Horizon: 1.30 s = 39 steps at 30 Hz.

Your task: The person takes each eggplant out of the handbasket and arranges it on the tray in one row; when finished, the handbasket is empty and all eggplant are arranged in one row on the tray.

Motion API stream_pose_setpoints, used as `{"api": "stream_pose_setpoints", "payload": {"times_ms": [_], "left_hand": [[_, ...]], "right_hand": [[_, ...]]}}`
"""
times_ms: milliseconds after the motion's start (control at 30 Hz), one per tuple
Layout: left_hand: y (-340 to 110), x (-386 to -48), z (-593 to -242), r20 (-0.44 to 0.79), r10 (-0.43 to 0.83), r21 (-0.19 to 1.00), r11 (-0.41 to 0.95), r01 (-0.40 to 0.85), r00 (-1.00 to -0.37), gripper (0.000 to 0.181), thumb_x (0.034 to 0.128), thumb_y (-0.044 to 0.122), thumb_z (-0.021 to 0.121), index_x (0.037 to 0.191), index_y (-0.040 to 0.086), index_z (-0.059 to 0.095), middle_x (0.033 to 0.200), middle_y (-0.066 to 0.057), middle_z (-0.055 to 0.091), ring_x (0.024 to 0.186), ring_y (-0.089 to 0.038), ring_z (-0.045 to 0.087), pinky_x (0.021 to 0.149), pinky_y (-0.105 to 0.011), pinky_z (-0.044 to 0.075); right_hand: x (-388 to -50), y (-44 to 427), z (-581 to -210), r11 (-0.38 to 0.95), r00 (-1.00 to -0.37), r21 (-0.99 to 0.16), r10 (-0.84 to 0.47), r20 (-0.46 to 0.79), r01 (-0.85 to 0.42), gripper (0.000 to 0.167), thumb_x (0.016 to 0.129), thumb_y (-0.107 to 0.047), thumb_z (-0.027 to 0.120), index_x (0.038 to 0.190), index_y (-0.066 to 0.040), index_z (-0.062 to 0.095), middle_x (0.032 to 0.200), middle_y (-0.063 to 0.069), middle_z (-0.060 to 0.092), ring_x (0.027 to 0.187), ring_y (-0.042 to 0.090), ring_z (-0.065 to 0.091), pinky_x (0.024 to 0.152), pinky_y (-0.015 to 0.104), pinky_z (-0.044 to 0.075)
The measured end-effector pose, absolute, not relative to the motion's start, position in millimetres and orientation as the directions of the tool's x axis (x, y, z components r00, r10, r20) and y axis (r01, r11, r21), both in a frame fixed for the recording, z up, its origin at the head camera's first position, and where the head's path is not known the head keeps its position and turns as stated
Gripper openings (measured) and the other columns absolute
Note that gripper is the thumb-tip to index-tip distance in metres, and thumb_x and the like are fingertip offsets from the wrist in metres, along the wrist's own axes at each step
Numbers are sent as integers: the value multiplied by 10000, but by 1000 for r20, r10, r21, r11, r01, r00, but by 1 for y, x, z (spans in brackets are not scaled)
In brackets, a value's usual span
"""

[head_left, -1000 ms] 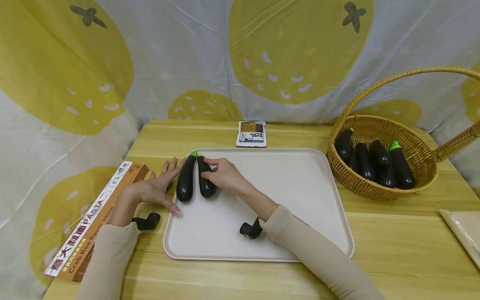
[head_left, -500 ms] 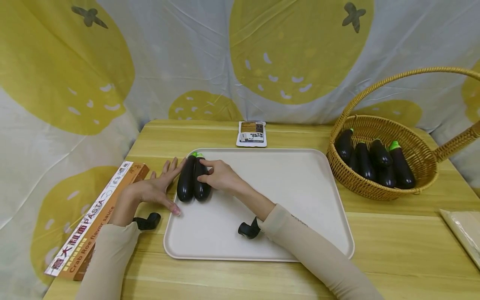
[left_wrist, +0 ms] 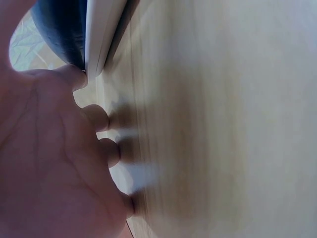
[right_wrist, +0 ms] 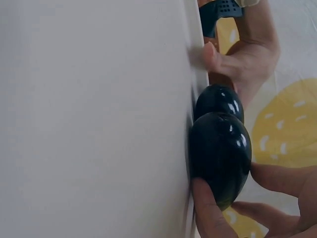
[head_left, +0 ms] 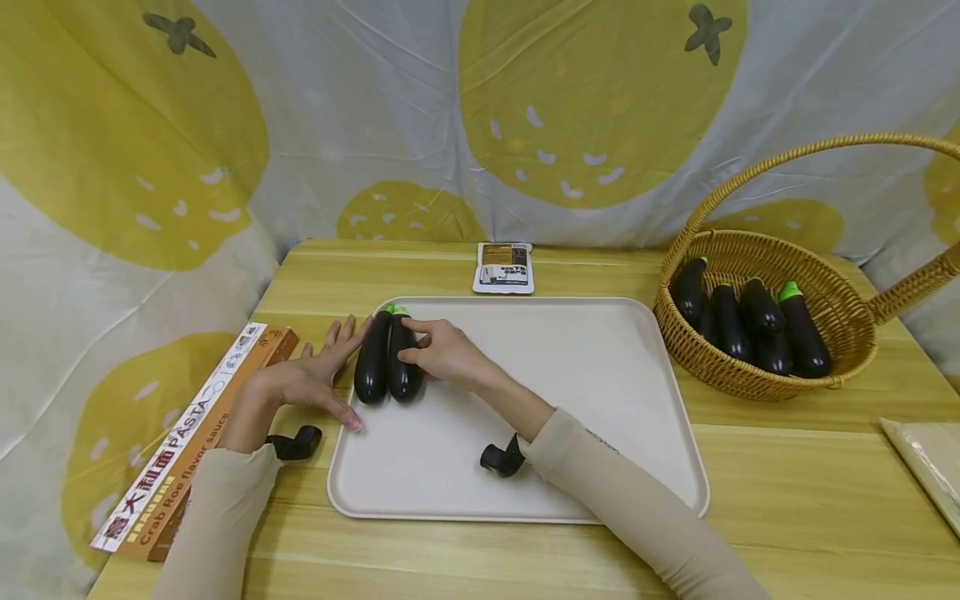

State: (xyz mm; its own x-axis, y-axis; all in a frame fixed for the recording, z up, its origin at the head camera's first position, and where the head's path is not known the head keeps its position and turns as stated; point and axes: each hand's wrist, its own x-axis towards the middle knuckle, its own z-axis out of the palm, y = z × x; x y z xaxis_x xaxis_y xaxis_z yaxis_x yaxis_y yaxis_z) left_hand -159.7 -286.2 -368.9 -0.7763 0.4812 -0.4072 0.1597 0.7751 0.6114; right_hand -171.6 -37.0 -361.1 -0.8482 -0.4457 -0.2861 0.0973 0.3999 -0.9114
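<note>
Two dark, glossy eggplants lie side by side near the left edge of a pale tray [head_left: 555, 467], green stem ends pointing away from me. With thumb and fingertips my right hand [head_left: 447, 354] holds the right eggplant [head_left: 403, 367] by its sides, as the right wrist view also shows. The left eggplant [head_left: 371, 362] lies between it and my left hand [head_left: 318, 375]. That hand is spread at the tray's left rim, its index fingertip close by the left eggplant's upper part. In the left wrist view several fingertips [left_wrist: 110, 151] rest on the wooden table.
At the right stands a wicker basket [head_left: 757, 385] with a tall handle, holding several eggplants [head_left: 806, 333]. A pasta box [head_left: 195, 442] lies left of the tray. A small packet [head_left: 503, 268] lies behind it, and a clear-wrapped package [head_left: 926, 471] at the right table edge.
My right hand has shifted the right eggplant leftward, up against the left one, and straightened it. The gap between their lower ends has closed. My left hand has stayed in place.
</note>
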Motion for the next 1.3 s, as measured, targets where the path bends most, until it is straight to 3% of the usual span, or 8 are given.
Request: {"api": "stream_pose_setpoints", "payload": {"times_ms": [800,1300], "left_hand": [[-286,-159,-369,-397,487,606,776,177,-778,1537,638,444,976,1658,190,-145,1657,-287,-299,1508,-531,-317,1082,-847,-181],[-286,-159,-369,-398,484,600,780,178,-779,1535,640,443,976,1659,198,-146,1661,-277,-300,1511,-520,-319,1090,-842,-177]], "right_hand": [[-174,-30,-361,372,-832,-920,-465,-301,125,601,989,-154,694,1554,-168,490,1142,193,717,787,154,696,750,337,649],[-174,-27,-360,380,-831,-915,-459,-315,137,618,982,-154,702,1559,-173,482,1025,155,717,725,145,670,757,350,653]]}}
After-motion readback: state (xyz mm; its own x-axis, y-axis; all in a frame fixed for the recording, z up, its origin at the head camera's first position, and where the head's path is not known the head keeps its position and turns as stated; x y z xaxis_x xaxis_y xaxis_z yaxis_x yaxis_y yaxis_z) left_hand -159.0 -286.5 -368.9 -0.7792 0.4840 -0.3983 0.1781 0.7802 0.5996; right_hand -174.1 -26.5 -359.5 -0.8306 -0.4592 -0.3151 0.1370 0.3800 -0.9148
